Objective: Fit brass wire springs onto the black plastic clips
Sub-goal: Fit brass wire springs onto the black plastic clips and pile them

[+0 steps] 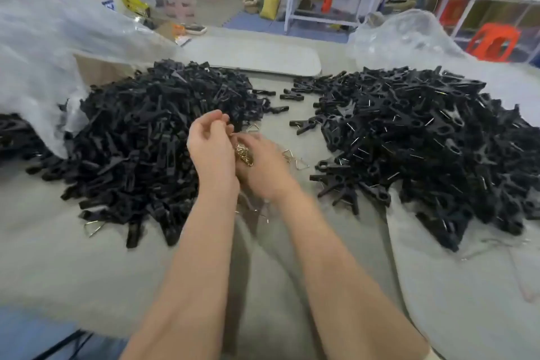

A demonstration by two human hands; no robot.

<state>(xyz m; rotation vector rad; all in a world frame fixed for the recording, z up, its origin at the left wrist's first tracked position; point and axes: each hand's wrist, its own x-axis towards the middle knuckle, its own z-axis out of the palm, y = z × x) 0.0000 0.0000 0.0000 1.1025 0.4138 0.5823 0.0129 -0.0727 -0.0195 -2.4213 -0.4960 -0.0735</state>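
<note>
i see both forearms [201, 257] bare up to the frame's lower edge, and the left hand [210, 149] and right hand [263, 172] bare too. a pale sliver of sleeve [434, 355] shows at the right arm's bottom corner.

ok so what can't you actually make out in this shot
1. Head view, left hand: whether it pinches a spring; its own curled fingers hide the tips.
2. Head view, brass springs in the right hand: their number; motion blur and the left hand cover them.
3. Head view, left clip pile: its full extent; the plastic bag and the frame's left edge cut it off.
4. Head view, right clip pile: cut by the right edge.
</note>
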